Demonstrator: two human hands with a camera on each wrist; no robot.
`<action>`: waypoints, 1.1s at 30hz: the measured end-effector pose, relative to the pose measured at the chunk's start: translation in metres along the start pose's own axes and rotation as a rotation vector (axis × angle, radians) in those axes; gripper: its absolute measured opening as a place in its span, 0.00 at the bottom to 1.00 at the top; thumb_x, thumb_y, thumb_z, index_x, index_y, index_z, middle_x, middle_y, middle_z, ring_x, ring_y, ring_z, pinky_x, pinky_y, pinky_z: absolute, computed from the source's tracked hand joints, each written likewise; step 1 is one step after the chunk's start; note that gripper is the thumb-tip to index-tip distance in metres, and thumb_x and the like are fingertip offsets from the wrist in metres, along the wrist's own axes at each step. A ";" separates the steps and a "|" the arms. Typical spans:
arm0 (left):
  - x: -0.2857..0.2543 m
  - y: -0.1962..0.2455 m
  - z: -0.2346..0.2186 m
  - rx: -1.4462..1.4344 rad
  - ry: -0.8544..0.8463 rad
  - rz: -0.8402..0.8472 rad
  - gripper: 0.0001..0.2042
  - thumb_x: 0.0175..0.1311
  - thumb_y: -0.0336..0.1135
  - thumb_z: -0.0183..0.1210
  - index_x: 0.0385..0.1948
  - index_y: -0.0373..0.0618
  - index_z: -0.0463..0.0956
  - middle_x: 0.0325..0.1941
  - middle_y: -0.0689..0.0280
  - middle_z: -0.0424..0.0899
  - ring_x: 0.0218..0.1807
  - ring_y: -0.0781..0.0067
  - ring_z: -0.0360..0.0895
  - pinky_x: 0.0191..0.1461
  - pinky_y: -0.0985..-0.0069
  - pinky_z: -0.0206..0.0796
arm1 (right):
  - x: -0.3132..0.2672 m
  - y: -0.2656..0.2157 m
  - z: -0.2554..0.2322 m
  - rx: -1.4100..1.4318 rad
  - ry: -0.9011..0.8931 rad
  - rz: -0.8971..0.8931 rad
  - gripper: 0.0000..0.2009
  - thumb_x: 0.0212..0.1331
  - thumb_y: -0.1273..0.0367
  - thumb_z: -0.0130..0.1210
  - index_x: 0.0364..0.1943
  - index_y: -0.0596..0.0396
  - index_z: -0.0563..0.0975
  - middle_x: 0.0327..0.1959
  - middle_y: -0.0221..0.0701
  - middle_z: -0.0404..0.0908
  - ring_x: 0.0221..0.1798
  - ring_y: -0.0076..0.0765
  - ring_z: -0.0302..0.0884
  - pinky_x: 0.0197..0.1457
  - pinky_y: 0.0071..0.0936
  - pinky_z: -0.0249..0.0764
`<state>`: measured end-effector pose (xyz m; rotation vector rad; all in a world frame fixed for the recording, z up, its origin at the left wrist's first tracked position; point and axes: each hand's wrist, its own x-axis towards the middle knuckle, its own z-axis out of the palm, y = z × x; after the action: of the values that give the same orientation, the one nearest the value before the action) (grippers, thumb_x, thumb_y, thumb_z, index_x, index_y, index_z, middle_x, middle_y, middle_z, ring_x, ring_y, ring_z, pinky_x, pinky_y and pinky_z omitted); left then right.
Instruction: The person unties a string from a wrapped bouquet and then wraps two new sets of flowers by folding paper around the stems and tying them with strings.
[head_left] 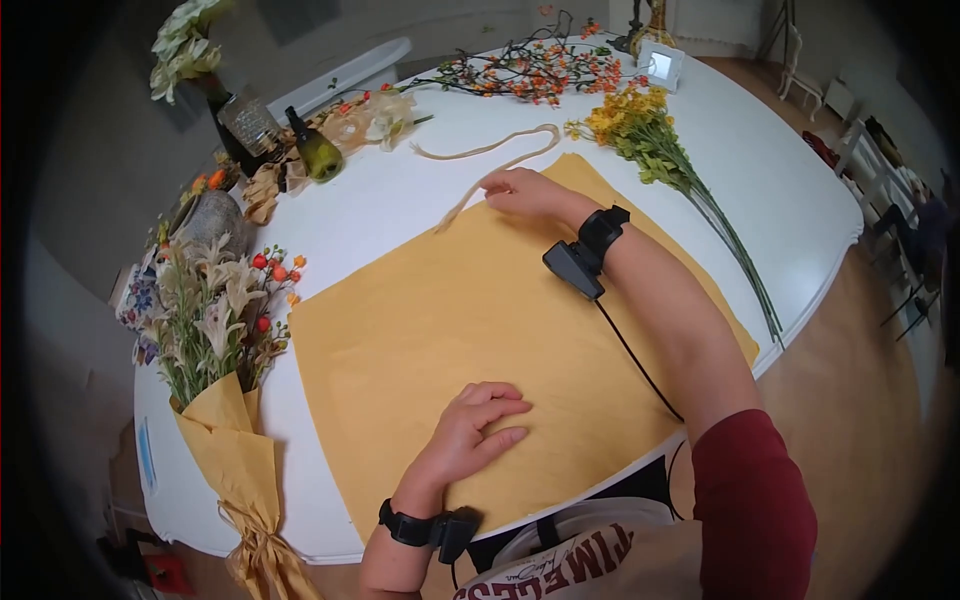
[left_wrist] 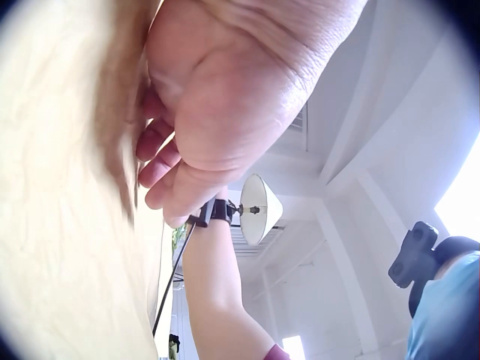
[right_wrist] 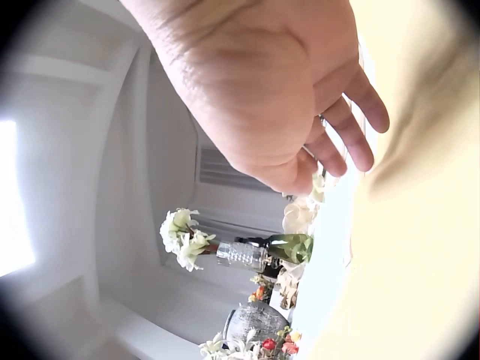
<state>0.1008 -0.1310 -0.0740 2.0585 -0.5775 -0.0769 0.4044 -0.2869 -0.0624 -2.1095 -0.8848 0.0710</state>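
Note:
A large sheet of yellow-brown paper (head_left: 400, 350) lies flat on the white table. My left hand (head_left: 470, 430) rests on its near part, fingers loosely bent and holding nothing; in the left wrist view the left hand (left_wrist: 225, 97) lies against the paper (left_wrist: 67, 180). At the paper's far edge is my right hand (head_left: 530, 195), its fingertips by a strand of beige cord (head_left: 460, 205); whether they touch the cord cannot be told. The right wrist view shows the right hand (right_wrist: 262, 90) with fingers extended and apart above the paper (right_wrist: 420, 247).
A wrapped bouquet (head_left: 235, 440) lies at the left, near a grey vase (head_left: 215, 222). Behind are a green bottle (head_left: 318, 155), white flowers (head_left: 390, 118) and orange-berried branches (head_left: 530, 75). Yellow flowers (head_left: 635, 120) with long stems lie at the right, near a small white frame (head_left: 660, 66).

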 end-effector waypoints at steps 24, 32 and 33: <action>-0.003 0.001 0.004 -0.189 0.019 -0.089 0.11 0.53 0.28 0.61 0.40 0.41 0.78 0.45 0.62 0.74 0.50 0.65 0.69 0.54 0.73 0.62 | -0.254 0.087 -0.141 -0.635 0.526 0.709 0.11 0.51 0.62 0.53 0.29 0.57 0.75 0.25 0.38 0.79 0.31 0.44 0.77 0.36 0.35 0.72; -0.003 0.002 0.006 -0.191 0.018 -0.080 0.11 0.54 0.29 0.60 0.40 0.40 0.78 0.45 0.62 0.75 0.50 0.65 0.69 0.55 0.72 0.61 | -0.258 0.047 -0.128 -0.696 0.534 0.578 0.12 0.53 0.64 0.48 0.24 0.57 0.79 0.25 0.38 0.80 0.32 0.49 0.77 0.38 0.41 0.73; -0.002 0.002 0.005 -0.177 0.017 -0.077 0.11 0.54 0.29 0.60 0.40 0.40 0.78 0.45 0.62 0.75 0.51 0.65 0.69 0.55 0.73 0.61 | -0.258 0.048 -0.127 -0.694 0.537 0.578 0.12 0.53 0.64 0.48 0.24 0.57 0.79 0.25 0.38 0.80 0.32 0.49 0.77 0.38 0.41 0.73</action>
<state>0.0966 -0.1347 -0.0759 1.9069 -0.4639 -0.1505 0.2809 -0.5507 -0.0762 -2.7606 0.0681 -0.5509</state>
